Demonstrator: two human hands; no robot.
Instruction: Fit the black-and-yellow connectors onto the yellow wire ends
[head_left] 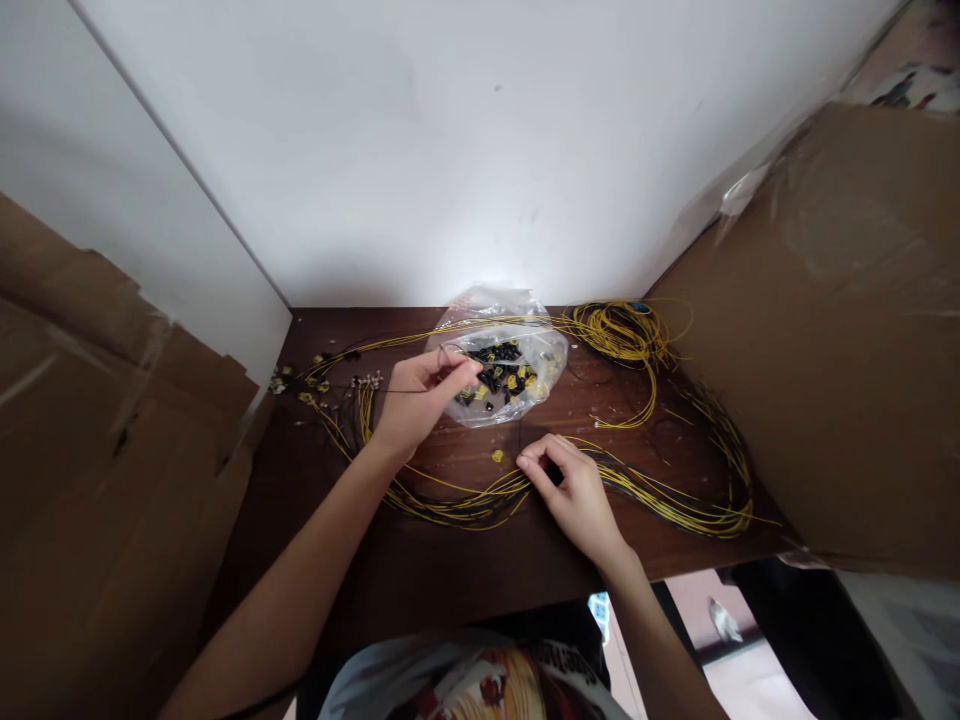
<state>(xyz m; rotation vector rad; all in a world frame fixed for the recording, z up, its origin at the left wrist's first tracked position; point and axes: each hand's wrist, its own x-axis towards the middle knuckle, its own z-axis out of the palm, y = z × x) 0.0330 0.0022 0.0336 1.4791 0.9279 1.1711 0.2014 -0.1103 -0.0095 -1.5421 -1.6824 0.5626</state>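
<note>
My left hand (420, 400) is closed in a pinch on a thin black wire (337, 388), which trails off to the left and loops above the fingers. It is in front of the left part of a clear plastic bag (551, 395) holding small black and yellow pieces (499, 370). My right hand (566, 485) pinches a fine dark wire (520, 432) that rises from its fingertips. Below and around that hand curves a long bundle of yellow and black wires (465, 512). One loose yellow piece (497, 456) lies left of the right fingertips.
A coil of yellow wire (615, 335) lies at the back right of the brown table (405, 570). Wire ends with small connectors (311, 385) are gathered at the left. Cardboard walls (847, 330) flank both sides, and a white panel (480, 150) stands behind.
</note>
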